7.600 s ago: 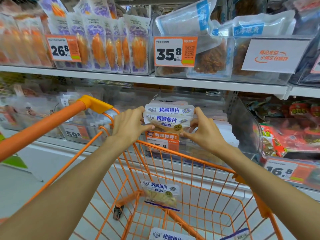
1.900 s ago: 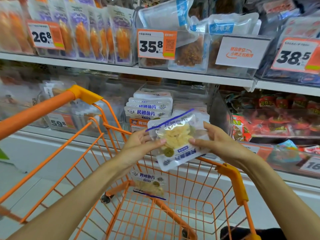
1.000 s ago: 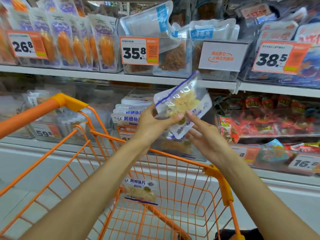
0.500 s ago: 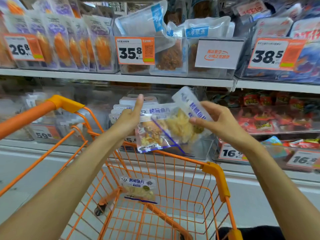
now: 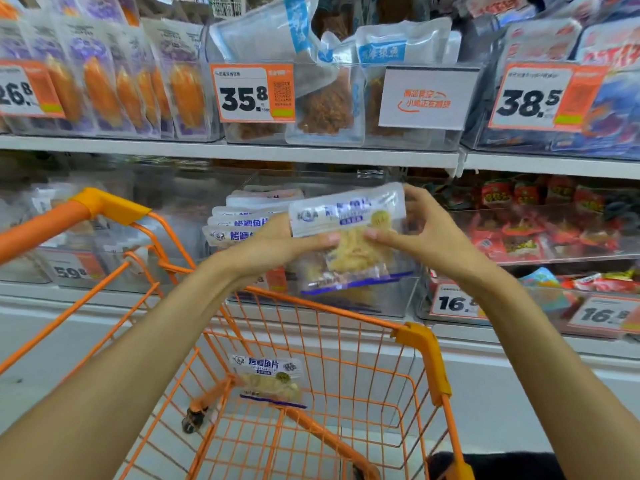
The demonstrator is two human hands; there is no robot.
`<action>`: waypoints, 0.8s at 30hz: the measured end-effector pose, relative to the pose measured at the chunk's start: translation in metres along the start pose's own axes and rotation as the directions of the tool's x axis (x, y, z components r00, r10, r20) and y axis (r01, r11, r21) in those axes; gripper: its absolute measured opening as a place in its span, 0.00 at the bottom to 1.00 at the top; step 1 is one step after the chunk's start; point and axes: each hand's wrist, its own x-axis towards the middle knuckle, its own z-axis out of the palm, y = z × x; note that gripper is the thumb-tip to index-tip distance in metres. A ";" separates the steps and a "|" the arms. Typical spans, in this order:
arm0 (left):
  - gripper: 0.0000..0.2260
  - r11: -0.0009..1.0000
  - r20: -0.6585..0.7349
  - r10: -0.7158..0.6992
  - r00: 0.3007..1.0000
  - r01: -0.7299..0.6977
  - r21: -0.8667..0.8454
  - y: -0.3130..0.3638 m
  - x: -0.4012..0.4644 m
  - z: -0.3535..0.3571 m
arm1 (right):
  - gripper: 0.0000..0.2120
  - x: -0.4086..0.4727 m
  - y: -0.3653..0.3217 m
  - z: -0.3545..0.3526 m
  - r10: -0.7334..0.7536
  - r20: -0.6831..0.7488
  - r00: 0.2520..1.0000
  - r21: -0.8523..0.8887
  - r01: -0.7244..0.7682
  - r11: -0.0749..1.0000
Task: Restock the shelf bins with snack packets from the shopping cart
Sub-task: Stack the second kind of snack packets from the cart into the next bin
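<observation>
Head view shows our two arms reaching over the cart point(image 5: 424, 355) toward the bin point(image 5: 391, 299). Our left hand point(image 5: 273, 247) and right hand point(image 5: 429, 233) both pinch one packet point(image 5: 349, 237), thumbs in front, fingers curled behind. We hold it above the cart, right in front of the bin. Its white label is up, blue strip down, long side running top to bottom. Another packet point(image 5: 268, 381) lies in the cart.

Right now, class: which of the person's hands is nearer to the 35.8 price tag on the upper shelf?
Left. The left hand is below the 35.8 price tag, nearly straight under it; the right hand is farther off to the tag's right, across the held packet.
</observation>
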 end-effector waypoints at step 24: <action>0.27 0.340 -0.072 0.241 0.968 -0.015 0.940 0.013 0.057 -0.002 | 0.14 0.033 0.046 0.007 0.146 0.118 0.982 -0.083 -0.137 0.987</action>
